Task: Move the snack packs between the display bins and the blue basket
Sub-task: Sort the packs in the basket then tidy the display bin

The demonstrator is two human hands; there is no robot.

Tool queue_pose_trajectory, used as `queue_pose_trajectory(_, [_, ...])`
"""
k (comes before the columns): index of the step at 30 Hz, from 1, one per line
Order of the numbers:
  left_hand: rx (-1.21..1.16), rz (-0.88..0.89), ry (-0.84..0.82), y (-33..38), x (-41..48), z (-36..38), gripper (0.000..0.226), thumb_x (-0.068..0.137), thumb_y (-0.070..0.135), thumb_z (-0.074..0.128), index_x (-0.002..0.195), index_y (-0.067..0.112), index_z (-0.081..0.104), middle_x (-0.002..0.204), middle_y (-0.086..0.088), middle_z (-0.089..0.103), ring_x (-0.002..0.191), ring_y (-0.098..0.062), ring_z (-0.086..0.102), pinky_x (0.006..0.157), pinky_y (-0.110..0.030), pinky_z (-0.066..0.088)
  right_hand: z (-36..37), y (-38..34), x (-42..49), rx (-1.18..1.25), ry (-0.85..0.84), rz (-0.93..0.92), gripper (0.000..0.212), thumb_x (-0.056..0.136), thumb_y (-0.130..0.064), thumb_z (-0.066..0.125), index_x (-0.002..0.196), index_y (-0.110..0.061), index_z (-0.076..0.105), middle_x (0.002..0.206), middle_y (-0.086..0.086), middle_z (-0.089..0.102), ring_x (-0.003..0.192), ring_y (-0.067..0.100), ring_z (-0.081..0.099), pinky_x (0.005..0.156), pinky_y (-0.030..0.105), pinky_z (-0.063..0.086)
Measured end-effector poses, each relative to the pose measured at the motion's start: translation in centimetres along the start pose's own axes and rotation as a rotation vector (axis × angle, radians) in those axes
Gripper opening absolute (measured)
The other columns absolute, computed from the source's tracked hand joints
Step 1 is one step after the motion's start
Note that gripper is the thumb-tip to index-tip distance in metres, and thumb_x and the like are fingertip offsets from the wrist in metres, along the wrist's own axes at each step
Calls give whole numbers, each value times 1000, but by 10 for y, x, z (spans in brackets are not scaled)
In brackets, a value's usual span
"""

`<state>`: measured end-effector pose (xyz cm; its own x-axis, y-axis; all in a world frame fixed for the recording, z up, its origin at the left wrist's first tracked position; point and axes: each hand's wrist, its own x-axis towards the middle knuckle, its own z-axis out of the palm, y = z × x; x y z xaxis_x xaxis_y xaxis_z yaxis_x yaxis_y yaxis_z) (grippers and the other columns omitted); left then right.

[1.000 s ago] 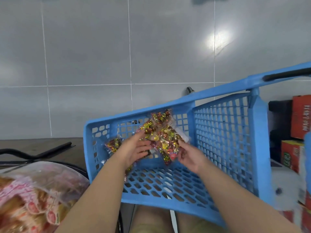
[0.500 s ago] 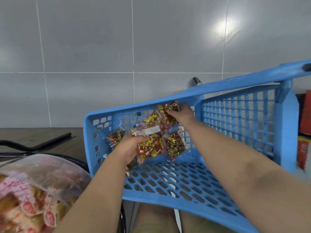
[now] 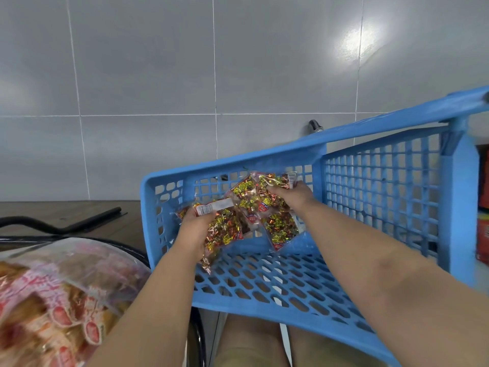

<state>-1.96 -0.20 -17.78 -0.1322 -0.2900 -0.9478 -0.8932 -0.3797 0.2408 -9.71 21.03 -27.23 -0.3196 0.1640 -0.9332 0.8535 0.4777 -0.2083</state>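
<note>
The blue basket (image 3: 370,197) is tipped on its side in front of me, its open mouth facing me. Several clear snack packs (image 3: 246,207) with gold and red wrapped candies lie against its far wall. My left hand (image 3: 197,229) grips the lower-left packs, thumb over a white label. My right hand (image 3: 289,193) pinches the top edge of the upper-right pack (image 3: 272,181) near the far wall. Another pack (image 3: 281,231) lies under my right wrist.
A large clear bag of pink-and-orange snacks (image 3: 53,300) fills a dark-rimmed bin at lower left. Red boxes (image 3: 483,207) stand right of the basket. A black bar (image 3: 87,221) lies on the wooden surface before the grey tiled wall (image 3: 185,75).
My right hand went from the lower right of the packs up to their top edge and took hold there. My left hand stays on the lower packs. The view shifted left.
</note>
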Motion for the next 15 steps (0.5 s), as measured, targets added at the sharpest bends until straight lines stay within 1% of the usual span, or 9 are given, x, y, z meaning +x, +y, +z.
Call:
queue_pose_trajectory(2, [-45, 4, 2, 0, -2, -1, 19, 93, 7, 58, 106, 22, 57, 110, -9, 67, 103, -29, 64, 94, -51, 50, -7, 6, -11, 89, 105, -16, 79, 72, -51, 75, 133, -11, 45, 137, 10, 50, 119, 27, 52, 93, 31, 42])
queue_pose_trajectory(3, [-70, 6, 0, 0, -4, -1, 22, 93, 8, 57, 111, 19, 56, 108, -10, 67, 100, -29, 65, 93, -50, 51, -11, 9, -19, 135, 125, -36, 64, 76, -50, 72, 124, -13, 53, 131, 9, 55, 108, 22, 57, 86, 27, 45])
queue_pose_trajectory(5, [-106, 9, -14, -1, -8, 0, 26, 93, 7, 56, 118, 16, 55, 105, -12, 69, 93, -30, 68, 87, -51, 54, -17, 15, -40, 197, 51, -92, 28, 81, -50, 66, 92, -24, 60, 108, 2, 65, 83, 8, 58, 65, 20, 43])
queue_pose_trajectory(6, [-124, 6, -26, -1, -10, 1, 27, 93, 7, 56, 119, 15, 55, 102, -13, 69, 87, -29, 69, 80, -49, 57, -18, 17, -53, 191, -28, -119, 25, 82, -52, 63, 85, -28, 57, 99, -3, 65, 82, 6, 58, 63, 21, 42])
queue_pose_trajectory(9, [-210, -32, -118, 1, -20, 3, 27, 95, 11, 55, 122, 8, 54, 97, -15, 70, 76, -28, 71, 61, -40, 60, -7, 18, -88, 54, -234, -215, 27, 82, -56, 59, 95, -33, 57, 95, -15, 63, 96, 12, 62, 75, 25, 48])
queue_pose_trajectory(10, [-222, -41, -181, 2, -23, 4, 33, 95, 21, 56, 125, 7, 53, 101, -16, 71, 82, -29, 72, 66, -41, 59, 0, 16, -96, 12, -281, -265, 20, 84, -53, 59, 94, -36, 56, 92, -20, 62, 95, 7, 61, 71, 21, 46])
queue_pose_trajectory(12, [-124, -35, -287, 3, -27, 5, 60, 86, 47, 60, 133, 10, 50, 115, -14, 67, 101, -31, 68, 81, -47, 56, 14, 12, -110, -37, -327, -354, 13, 84, -47, 63, 90, -43, 52, 87, -26, 60, 89, -9, 56, 65, 10, 38])
queue_pose_trajectory(13, [-42, -12, -308, 3, -28, 5, 70, 76, 52, 67, 132, 13, 49, 116, -11, 65, 101, -28, 67, 80, -45, 58, 21, 10, -114, -49, -341, -402, 17, 83, -45, 65, 92, -45, 50, 90, -27, 59, 87, -12, 54, 66, 8, 37])
queue_pose_trajectory(15, [30, 31, -300, 0, -28, 2, 73, 57, 42, 81, 121, 17, 55, 107, -9, 68, 90, -21, 71, 70, -37, 60, 31, 9, -117, -90, -368, -477, 24, 80, -45, 68, 96, -46, 49, 97, -25, 59, 92, -11, 54, 71, 10, 39])
